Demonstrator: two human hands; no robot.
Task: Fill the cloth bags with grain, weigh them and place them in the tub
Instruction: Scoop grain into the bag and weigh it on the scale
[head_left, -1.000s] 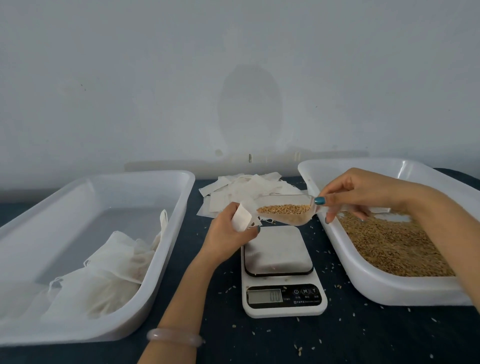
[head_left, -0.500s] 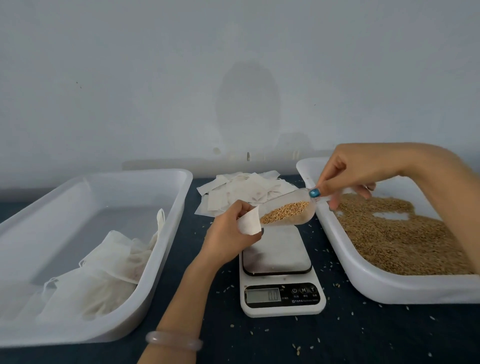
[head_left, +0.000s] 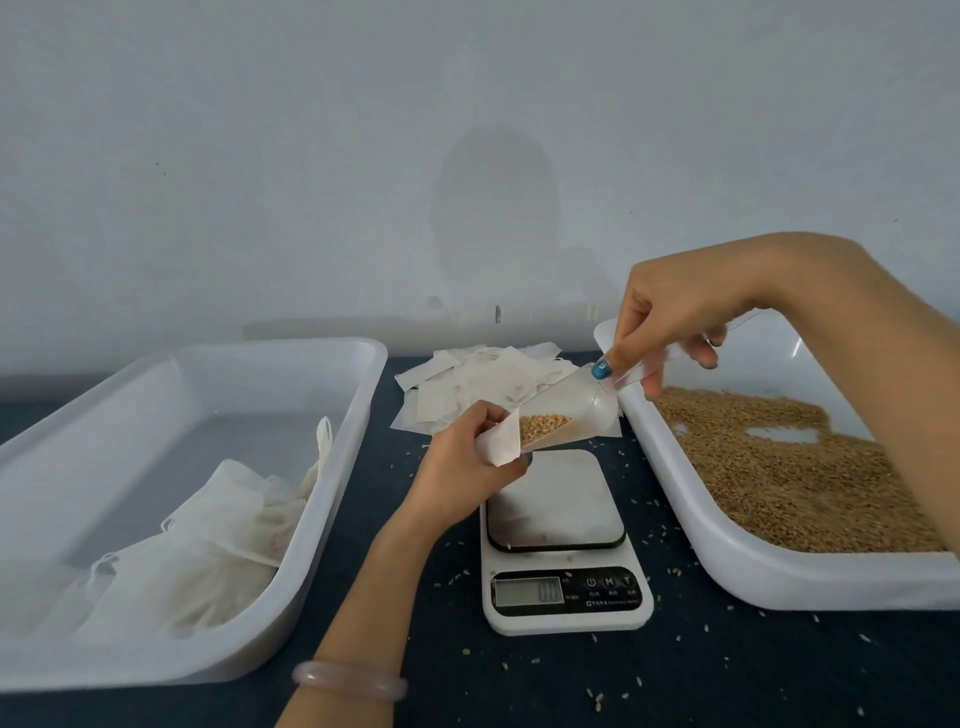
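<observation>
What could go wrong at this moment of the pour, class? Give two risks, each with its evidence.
1. Only the left grip holds the small cloth bag open against the tilted scoop, so grain may miss its mouth; loose grains already lie around the scale.
2. The pour seems close over the scale's plate; strays landing there could skew the next reading.

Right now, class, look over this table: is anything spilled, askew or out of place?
Yes. Loose grains lie scattered on the dark table around the scale, outside the grain tub. The empty bags behind the scale sit in an untidy heap.
</observation>
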